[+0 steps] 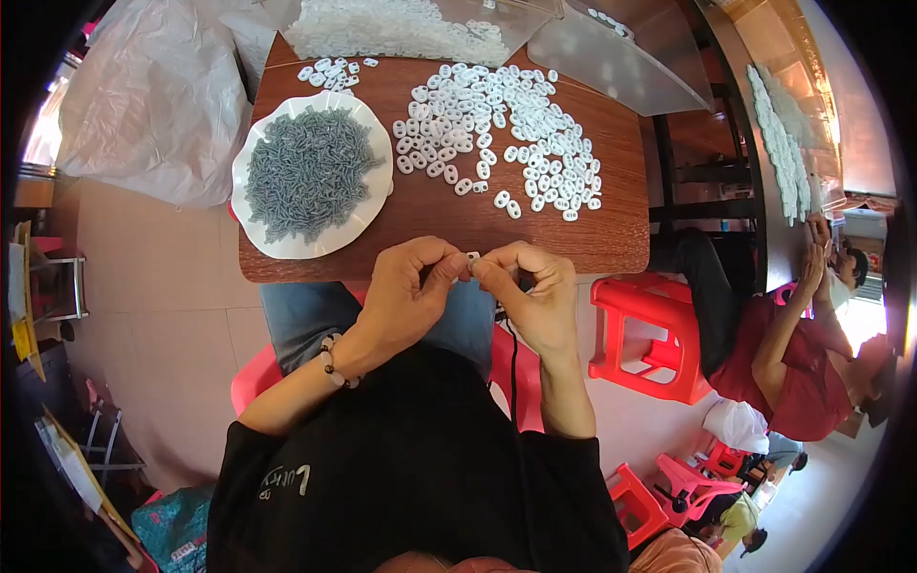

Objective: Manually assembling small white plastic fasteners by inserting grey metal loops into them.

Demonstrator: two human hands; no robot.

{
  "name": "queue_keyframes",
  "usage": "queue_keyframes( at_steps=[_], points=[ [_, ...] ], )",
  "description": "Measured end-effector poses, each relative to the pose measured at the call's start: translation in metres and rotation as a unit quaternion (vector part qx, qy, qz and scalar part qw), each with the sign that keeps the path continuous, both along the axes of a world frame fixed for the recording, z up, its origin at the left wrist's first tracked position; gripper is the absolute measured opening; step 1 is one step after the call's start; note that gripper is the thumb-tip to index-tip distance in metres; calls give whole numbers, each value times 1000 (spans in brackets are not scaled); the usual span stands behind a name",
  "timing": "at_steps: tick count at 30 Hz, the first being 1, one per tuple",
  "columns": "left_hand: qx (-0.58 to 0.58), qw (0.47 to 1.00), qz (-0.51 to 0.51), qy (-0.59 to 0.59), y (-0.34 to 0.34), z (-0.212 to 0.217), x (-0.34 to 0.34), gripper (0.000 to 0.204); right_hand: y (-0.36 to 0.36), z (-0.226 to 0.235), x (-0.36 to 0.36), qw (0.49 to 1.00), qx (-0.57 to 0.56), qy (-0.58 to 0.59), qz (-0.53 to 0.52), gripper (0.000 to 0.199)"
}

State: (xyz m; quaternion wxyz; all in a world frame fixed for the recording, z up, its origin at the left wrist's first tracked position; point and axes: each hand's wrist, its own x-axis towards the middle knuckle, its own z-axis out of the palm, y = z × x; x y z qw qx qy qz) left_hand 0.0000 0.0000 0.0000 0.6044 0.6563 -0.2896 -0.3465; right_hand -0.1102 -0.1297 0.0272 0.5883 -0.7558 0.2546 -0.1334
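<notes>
A small, rounded white plastic piece (473, 256), a dark spot showing on its face, sits pinched between your left hand (406, 286) and right hand (535, 298) at the scene's near middle, partly hidden.

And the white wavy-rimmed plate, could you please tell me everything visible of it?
The round white plate with a wavy rim looks glossy, perhaps ceramic or plastic. It is right way up at the left side of the brown wood-look table; what it rests on is hidden. A heap of small grey-blue rods fills its middle, leaving the rim mostly bare. Neither the left hand nor the right hand touches it.
</notes>
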Motion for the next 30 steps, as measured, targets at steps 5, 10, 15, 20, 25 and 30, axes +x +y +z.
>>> queue_keyframes(
  at_steps=[5, 10, 15, 20, 25, 30],
  points=[
    [-16, 1000, 9, 14, 0, -1, -1, 23, -2, 1, 2, 998, 61, 10, 9, 5],
    [-21, 1000, -6, 20, 0, 1, 2, 28, -5, -2, 6, 989, 144, -26, -13, 5],
    [3, 993, -24, 112, 2, -2, 6, 38, -10, -12, 5, 988, 153, -29, -15, 8],
    [-7, 989, -21, 146, 1, -5, 7, 40, -11, -15, 6, 984, 171, -46, -25, 10],
    [-12, 992, -8, 122, -1, -1, 8, 36, -11, -14, 6, 985, 167, -36, -25, 9],
    [-20, 997, 13, 79, -2, -2, 7, 30, -10, -13, 6, 987, 158, -21, -20, 9]
  ],
)
